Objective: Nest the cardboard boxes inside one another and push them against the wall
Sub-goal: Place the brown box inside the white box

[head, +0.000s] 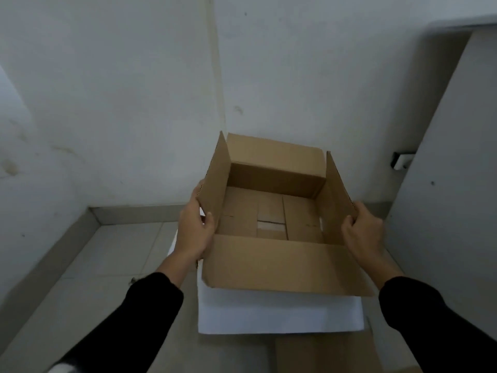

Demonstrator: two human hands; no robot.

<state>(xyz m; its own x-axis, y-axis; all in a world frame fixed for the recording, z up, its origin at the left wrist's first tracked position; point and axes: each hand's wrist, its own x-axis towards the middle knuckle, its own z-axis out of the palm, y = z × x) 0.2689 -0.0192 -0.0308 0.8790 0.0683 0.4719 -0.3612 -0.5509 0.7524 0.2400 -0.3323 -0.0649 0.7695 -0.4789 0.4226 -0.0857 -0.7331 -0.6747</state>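
Open brown cardboard box (pixel 271 211), 4 flaps up, held above a white box (pixel 279 313). Left hand (pixel 195 227) pinches the box's left flap, thumb inside; right hand (pixel 363 230) clasps the right flap. Another brown carton (pixel 325 354) lies nearer than the white box. White wall (pixel 121 103) beyond, door (pixel 454 184) to the right.

Between the hands: the brown box (pixel 271 211) stands open, its inside bare cardboard, free from above.
Outside the left hand (pixel 194 229): bare floor tiles (pixel 107 254) out to the skirting and the side wall (pixel 94 103).
Outside the right hand (pixel 365 232): a white door panel (pixel 443 184) stands near, leaving a narrow gap.
Beyond both hands: the back wall (pixel 295 76) closes the way.
Under the hands: a white box (pixel 279 313) sits below the brown one.
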